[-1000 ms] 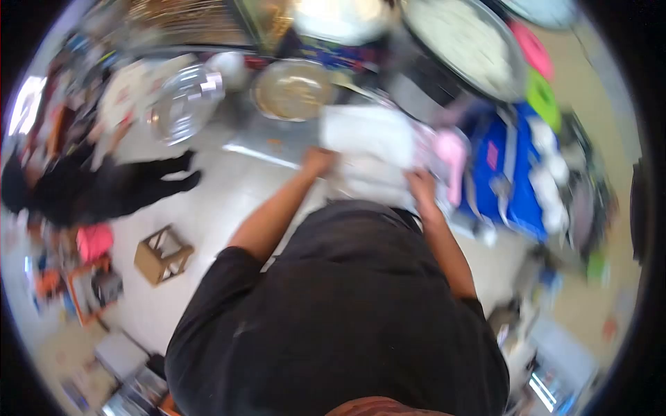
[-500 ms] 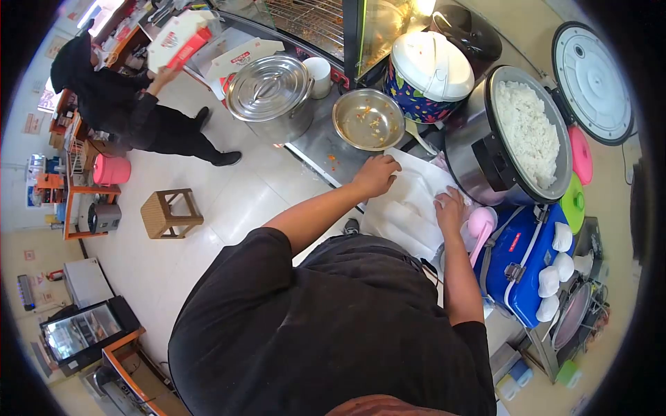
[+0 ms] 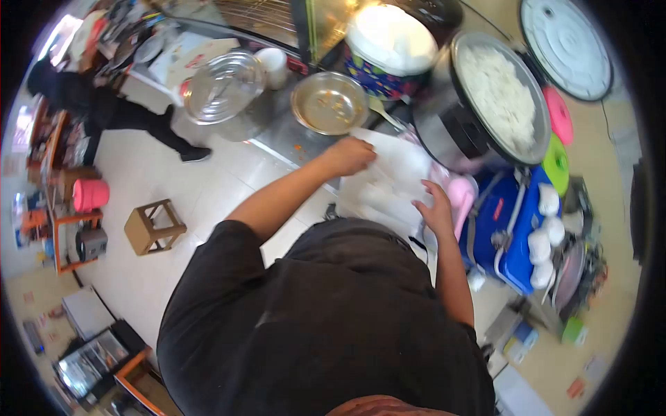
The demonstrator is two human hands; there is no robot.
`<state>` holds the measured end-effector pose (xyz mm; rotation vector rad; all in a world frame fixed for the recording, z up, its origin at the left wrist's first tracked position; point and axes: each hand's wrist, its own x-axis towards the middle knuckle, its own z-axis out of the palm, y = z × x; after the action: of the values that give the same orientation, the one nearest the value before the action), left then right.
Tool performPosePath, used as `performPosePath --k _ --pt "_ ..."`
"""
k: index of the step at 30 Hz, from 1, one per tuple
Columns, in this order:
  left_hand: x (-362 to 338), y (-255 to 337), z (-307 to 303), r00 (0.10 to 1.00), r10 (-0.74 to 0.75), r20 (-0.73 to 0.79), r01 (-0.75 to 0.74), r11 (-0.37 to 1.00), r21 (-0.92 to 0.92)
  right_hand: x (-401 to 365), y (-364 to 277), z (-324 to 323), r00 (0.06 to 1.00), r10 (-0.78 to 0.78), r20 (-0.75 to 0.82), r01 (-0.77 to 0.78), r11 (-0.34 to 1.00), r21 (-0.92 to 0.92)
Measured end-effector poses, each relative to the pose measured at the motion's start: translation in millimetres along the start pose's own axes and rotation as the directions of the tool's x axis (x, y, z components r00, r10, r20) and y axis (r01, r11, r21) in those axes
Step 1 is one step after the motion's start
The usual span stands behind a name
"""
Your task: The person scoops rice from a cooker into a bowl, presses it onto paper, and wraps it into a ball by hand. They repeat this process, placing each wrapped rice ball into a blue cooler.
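Note:
White paper sheets (image 3: 392, 170) lie in front of my body on the counter. My left hand (image 3: 352, 156) is at their upper left edge, its fingers closed together on the paper. At the right edge, my right hand (image 3: 437, 208) has thumb and fingers apart and holds nothing. Just beyond it is a pink scoop (image 3: 460, 194) with its handle pointing towards me. A metal bowl (image 3: 329, 102) with orange food scraps sits above my left hand. To the upper right stands a large rice cooker, open, full of white rice (image 3: 498, 97).
A lidded steel pot (image 3: 225, 90) and a white cup (image 3: 272, 68) stand at the upper left. A flowered container (image 3: 388, 52) is near the cooker. A blue cooler box (image 3: 506, 229) carries several white wrapped bundles (image 3: 540, 246). A person in black (image 3: 118, 107) walks beyond a stool (image 3: 154, 227).
The view has shifted, with most things now further left. My right hand has lifted and spread from the paper; my left fingers have closed at its edge. The other person has turned with the box.

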<state>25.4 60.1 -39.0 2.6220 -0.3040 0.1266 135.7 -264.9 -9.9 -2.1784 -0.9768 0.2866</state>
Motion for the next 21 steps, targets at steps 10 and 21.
performPosePath --k 10,21 --pt "-63.5 27.4 -0.5 0.977 -0.026 -0.214 0.009 0.997 -0.08 -39.6 13.9 5.7 0.992 0.085 -0.094 -0.078 0.994 0.078" --pt "4.1 46.3 -33.1 0.982 0.048 -0.183 -0.086 0.975 -0.205 -63.3 3.7 20.9 0.988 0.035 -0.151 -0.019 0.994 0.109"
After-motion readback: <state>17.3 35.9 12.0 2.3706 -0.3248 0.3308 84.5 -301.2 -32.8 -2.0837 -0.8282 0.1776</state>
